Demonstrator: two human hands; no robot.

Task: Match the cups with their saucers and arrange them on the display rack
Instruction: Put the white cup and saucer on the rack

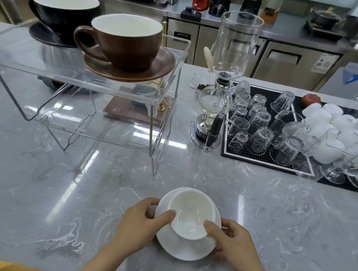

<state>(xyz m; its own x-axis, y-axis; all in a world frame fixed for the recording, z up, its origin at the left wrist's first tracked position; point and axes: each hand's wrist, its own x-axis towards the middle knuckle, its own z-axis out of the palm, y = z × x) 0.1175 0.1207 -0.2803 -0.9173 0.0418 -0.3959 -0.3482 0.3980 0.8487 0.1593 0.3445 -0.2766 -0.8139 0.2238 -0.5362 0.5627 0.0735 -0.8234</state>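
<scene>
A white cup [190, 214] sits on a white saucer [185, 249] near the front of the grey marble counter. My left hand [143, 221] grips the saucer's left edge, thumb pressed against the cup's rim. My right hand [229, 239] grips the right edge, thumb on the cup as well. On the top shelf of the clear acrylic display rack [132, 97] stand a brown cup [127, 42] on its brown saucer [134, 73] and, behind it to the left, a black cup [61, 13] on a black saucer [46, 36].
A glass siphon coffee maker [223, 81] stands right of the rack. A black mat [261, 157] at the right carries several upturned glasses, with white cups [333, 129] and stemmed glasses beyond. The rack's lower shelf holds nothing. A steel back counter holds machines.
</scene>
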